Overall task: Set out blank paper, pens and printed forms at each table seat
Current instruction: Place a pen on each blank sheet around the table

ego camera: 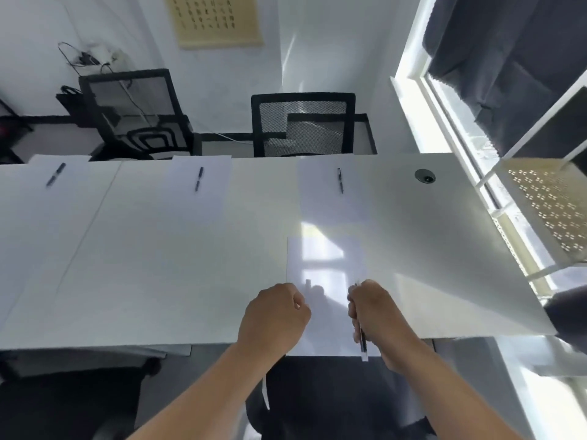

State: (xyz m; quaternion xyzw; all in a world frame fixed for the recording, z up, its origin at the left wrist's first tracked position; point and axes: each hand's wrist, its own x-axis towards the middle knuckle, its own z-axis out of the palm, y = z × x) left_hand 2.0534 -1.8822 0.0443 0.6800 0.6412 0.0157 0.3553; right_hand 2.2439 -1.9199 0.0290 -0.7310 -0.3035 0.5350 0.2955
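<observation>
Head view, table (165,265): three far seats already carry a sheet with a pen on it.
Near sheet (324,274): long axis runs away from us, near edge overhanging the table, between our hands.
Left hand (273,315): curled at the sheet's left edge; we cannot tell if it pinches.
Right hand (371,306): grasps the pen (362,338), lying along the sheet's right edge.

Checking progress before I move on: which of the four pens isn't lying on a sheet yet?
The pen in the right hand, over the near sheet. The other three pens lie on far-side sheets.
</observation>
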